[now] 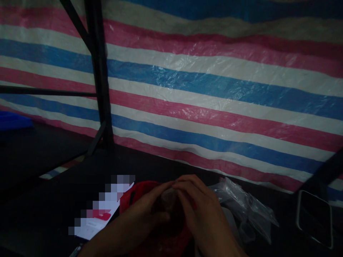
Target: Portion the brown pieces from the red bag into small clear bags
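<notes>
Both hands, left hand [144, 210] and right hand [198, 210], close fingers on a small dark rounded object [167, 200] over a red fabric item [139, 194] on the dark counter [53, 200], beside a crumpled clear plastic bag [241, 205] whose contents cannot be told.

Both hands, the left hand [144, 210] and the right hand [199, 210], meet over a cloth [134, 196] on the table [40, 200]. A paper [102, 216] lies left of them, plastic bags [241, 203] right (a phone [314, 217] farther right), and a tarp [214, 92] hangs behind.

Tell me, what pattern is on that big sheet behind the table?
The sheet has pink, white and blue horizontal stripes, seen in the head view.
</notes>
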{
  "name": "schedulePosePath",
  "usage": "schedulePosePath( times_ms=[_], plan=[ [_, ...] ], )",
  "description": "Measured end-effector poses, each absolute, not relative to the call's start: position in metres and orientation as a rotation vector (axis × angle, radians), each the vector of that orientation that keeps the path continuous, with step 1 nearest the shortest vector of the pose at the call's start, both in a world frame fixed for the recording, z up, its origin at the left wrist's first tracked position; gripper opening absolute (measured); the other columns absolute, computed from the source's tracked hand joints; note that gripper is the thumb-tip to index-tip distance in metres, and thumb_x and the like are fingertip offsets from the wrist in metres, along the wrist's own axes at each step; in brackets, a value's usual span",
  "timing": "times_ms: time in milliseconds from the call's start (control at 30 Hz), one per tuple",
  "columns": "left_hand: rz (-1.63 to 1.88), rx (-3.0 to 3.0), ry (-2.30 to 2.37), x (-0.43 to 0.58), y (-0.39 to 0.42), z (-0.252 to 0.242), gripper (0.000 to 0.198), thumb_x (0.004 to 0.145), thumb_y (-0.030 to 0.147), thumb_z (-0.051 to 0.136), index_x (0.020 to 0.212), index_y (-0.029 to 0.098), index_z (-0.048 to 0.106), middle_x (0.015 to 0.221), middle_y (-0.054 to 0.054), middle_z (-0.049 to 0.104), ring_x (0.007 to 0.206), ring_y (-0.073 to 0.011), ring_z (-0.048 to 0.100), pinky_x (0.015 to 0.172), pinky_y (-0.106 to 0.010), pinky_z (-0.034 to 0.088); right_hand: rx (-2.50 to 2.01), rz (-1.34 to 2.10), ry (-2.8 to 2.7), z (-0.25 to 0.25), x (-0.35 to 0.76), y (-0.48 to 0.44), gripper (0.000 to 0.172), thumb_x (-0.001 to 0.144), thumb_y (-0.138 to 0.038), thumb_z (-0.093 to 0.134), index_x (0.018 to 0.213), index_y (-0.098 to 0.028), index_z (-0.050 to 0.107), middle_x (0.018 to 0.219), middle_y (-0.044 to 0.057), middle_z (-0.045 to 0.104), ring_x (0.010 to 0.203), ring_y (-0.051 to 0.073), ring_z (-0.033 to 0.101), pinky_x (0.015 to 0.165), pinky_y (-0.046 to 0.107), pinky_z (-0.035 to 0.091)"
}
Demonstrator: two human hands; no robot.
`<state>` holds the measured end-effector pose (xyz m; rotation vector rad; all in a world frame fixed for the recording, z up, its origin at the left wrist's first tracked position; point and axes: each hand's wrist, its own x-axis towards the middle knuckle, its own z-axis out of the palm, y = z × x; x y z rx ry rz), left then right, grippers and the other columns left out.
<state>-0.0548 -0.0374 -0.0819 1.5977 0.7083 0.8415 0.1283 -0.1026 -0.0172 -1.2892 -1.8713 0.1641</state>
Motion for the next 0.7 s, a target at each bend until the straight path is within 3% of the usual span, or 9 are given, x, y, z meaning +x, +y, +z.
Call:
schedulePosePath(
  times_ms=[267,333,467,567,700],
  plan=[
    [0.827,1.695,0.813,-0.059,-0.033,-0.086,0.071,0.077,0.015,0.068,0.146,0.033,0.064,0.147,-0.006,0.071,0.135,-0.0303,0.066,0.114,-0.047,0.053,-1.358,0.135,-1.855,-0.013,0.133,-0.104,0.031,0.101,-0.007,0.052,0.108,-0.024,0.076,0.116,0.005,0.075,0.104,0.017,0.075,0.095,0.029,0.061],
    [0.795,1.717,0.820,-0.057,-0.031,-0.086,0.072,0.079,0.015,0.066,0.149,0.033,0.061,0.149,-0.005,0.070,0.137,-0.0293,0.064,0.115,-0.045,0.051,-1.391,0.133,-1.898,-0.013,0.133,-0.106,0.035,0.101,-0.009,0.050,0.119,-0.025,0.075,0.130,0.007,0.072,0.118,0.020,0.072,0.104,0.036,0.059],
    [0.762,1.754,0.801,-0.053,-0.028,-0.081,0.070,0.085,0.016,0.064,0.151,0.036,0.058,0.153,-0.001,0.067,0.136,-0.0259,0.065,0.117,-0.042,0.049,-1.399,0.184,-1.995,-0.012,0.135,-0.111,0.060,0.093,-0.002,0.044,0.141,-0.030,0.066,0.157,0.005,0.056,0.140,0.022,0.059,0.117,0.043,0.052],
    [0.817,1.737,0.790,-0.052,-0.029,-0.079,0.063,0.090,0.019,0.063,0.150,0.037,0.059,0.157,0.001,0.063,0.143,-0.0231,0.059,0.123,-0.040,0.043,-1.373,0.218,-2.026,-0.010,0.137,-0.112,0.065,0.085,0.006,0.045,0.134,-0.029,0.070,0.151,0.002,0.061,0.138,0.019,0.059,0.118,0.039,0.050],
    [0.818,1.720,0.809,-0.051,-0.031,-0.083,0.063,0.091,0.023,0.065,0.151,0.038,0.058,0.159,0.003,0.062,0.150,-0.0229,0.053,0.127,-0.042,0.039,-1.390,0.233,-2.011,-0.007,0.140,-0.108,0.045,0.095,0.001,0.052,0.122,-0.029,0.074,0.129,0.001,0.072,0.119,0.020,0.067,0.108,0.041,0.055]
  ],
)
